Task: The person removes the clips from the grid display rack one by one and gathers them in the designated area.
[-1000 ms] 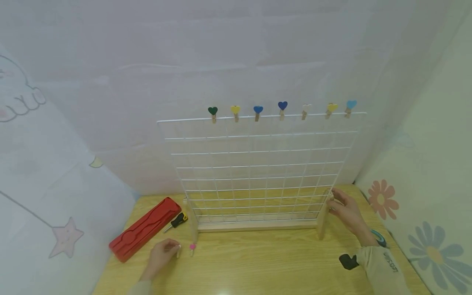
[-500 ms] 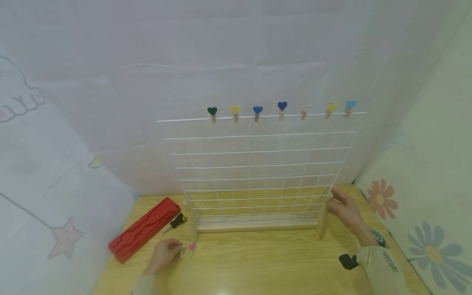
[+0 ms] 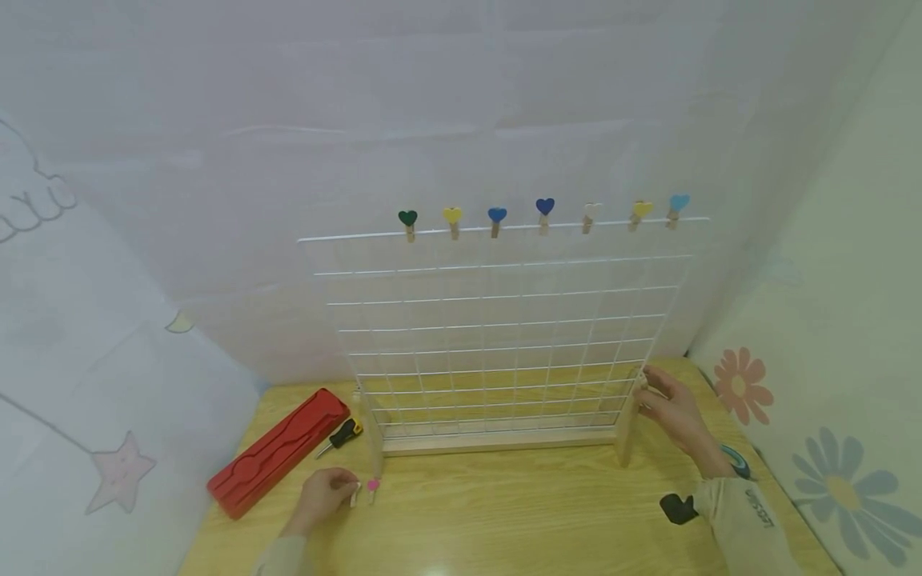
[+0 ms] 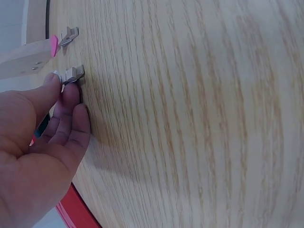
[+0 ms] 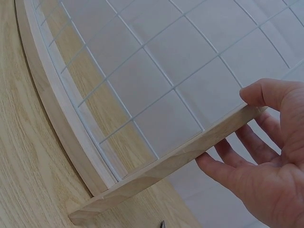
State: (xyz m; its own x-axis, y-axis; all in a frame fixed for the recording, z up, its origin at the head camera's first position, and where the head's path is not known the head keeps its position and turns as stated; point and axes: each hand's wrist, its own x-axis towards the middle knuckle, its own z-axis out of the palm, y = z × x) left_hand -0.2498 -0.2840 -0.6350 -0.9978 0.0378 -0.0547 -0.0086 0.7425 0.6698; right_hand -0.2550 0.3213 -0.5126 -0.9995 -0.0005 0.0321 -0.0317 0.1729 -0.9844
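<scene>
Between thumb and fingers, my left hand (image 3: 320, 498) pinches a small wooden clothespin (image 4: 72, 74) with a white top, low at the table. Beside it lies a second clothespin with a pink heart (image 3: 373, 485), near the foot of the stand. My right hand (image 3: 673, 410) grips the upper part of the right wooden post (image 5: 190, 149), thumb on one side and fingers on the other. That post holds a white wire grid (image 3: 497, 326) upright. Along the grid's top wire sit several heart clothespins, among them a dark green one (image 3: 408, 218) and a light blue one (image 3: 679, 203).
A red tray with moulded hollows (image 3: 277, 452) lies at the left, a black and yellow screwdriver (image 3: 344, 434) beside it. Near the right forearm are a black object (image 3: 678, 508) and a teal and dark ring-shaped object (image 3: 736, 461). Printed cloth walls surround the table.
My left hand has shifted slightly right with the white clothespin, closer to the pink one. My right hand keeps its grip on the post. The head view has turned slightly.
</scene>
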